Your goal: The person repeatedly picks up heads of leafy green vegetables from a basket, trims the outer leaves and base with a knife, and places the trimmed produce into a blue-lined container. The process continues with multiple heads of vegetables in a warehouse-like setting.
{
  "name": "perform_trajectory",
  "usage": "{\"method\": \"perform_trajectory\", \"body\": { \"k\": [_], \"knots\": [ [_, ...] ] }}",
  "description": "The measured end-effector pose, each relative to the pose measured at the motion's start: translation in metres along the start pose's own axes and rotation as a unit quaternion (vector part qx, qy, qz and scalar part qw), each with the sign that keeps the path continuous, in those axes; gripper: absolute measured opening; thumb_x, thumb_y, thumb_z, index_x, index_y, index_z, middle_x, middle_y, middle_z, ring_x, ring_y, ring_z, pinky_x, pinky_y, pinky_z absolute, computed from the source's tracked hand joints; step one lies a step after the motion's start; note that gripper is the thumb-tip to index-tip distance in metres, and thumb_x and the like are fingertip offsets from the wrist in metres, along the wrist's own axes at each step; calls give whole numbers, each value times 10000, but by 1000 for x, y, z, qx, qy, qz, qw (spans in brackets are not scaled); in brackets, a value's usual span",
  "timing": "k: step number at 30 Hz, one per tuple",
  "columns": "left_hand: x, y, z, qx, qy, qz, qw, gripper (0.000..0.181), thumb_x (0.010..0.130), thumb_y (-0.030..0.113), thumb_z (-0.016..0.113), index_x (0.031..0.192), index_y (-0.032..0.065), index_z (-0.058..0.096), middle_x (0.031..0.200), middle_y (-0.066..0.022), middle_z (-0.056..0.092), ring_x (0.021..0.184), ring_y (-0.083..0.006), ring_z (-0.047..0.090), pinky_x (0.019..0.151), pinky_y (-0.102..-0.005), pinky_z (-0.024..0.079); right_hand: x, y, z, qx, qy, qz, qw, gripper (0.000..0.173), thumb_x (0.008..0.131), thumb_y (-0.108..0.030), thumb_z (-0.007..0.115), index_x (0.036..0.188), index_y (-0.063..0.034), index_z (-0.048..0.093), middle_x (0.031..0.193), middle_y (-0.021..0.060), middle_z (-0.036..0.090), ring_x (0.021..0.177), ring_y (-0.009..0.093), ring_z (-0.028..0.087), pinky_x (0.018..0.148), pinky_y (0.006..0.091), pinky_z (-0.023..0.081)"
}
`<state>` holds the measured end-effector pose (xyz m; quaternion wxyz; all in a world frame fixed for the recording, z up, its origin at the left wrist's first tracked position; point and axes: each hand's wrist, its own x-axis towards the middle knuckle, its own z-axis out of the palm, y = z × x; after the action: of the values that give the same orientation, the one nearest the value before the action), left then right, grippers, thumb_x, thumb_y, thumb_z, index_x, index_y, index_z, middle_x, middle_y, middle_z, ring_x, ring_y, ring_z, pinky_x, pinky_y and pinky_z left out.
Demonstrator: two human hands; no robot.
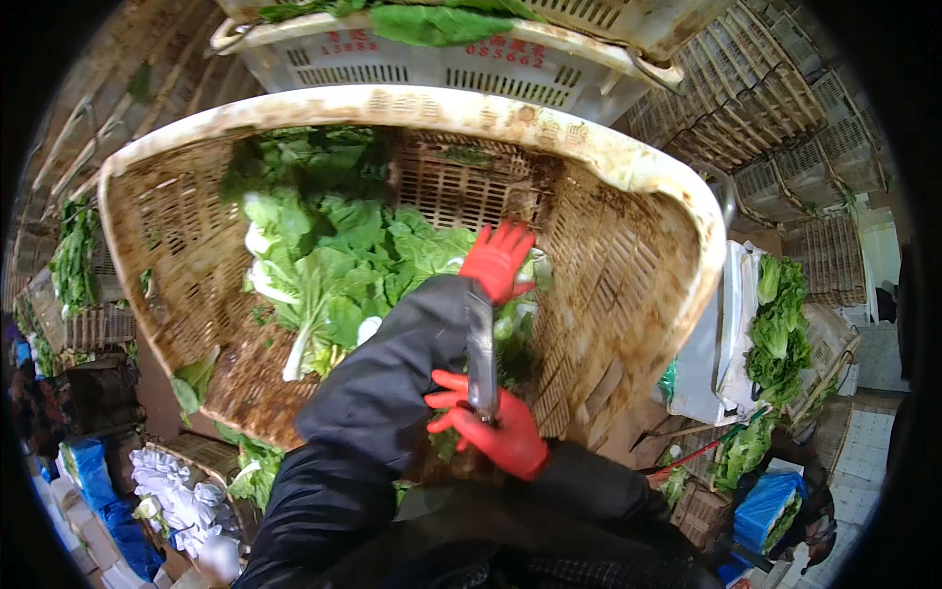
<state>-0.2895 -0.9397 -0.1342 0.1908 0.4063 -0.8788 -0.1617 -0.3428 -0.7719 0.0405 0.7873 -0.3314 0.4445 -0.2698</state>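
My left hand (499, 259), in a red glove, reaches into the large dirt-stained plastic crate (618, 294) with its fingers spread. It is at the right edge of a heap of leafy greens (353, 258) with pale stems; whether it touches them I cannot tell. Nearer my body, my right hand (494, 436), gloved in red too, grips a knife (482, 353). Its broad metal blade points away from me, towards the left wrist. Some greens under the left forearm are hidden by the dark sleeve (383, 368).
A white crate (412, 70) bearing red writing stands beyond the big crate. Stacked crates (743, 88) rise at the upper right. Lettuce (780, 324) lies beside a white box on the right. Crumpled white material (180, 493) fills a basket at the lower left.
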Motion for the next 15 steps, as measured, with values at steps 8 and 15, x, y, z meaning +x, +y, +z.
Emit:
{"method": "perform_trajectory", "body": {
  "k": [8,15],
  "knots": [
    [-28,26,-1,154,-157,3,975,914,578,263,748,1373,176,305,1230,-135,463,1000,-292,506,798,-425,403,-6,-1,-14,80,-52,-69,993,432,902,-68,494,1309,18,377,1205,133,538,964,157,590,818,289,468],
    [-79,15,-143,-161,137,-60,976,736,570,192,789,1209,8,475,997,-123,587,906,-251,576,779,-377,458,-6,-3,-11,49,-48,-64,996,431,881,-51,512,1298,-9,410,1110,84,590,913,123,592,802,264,465]
  ]
}}
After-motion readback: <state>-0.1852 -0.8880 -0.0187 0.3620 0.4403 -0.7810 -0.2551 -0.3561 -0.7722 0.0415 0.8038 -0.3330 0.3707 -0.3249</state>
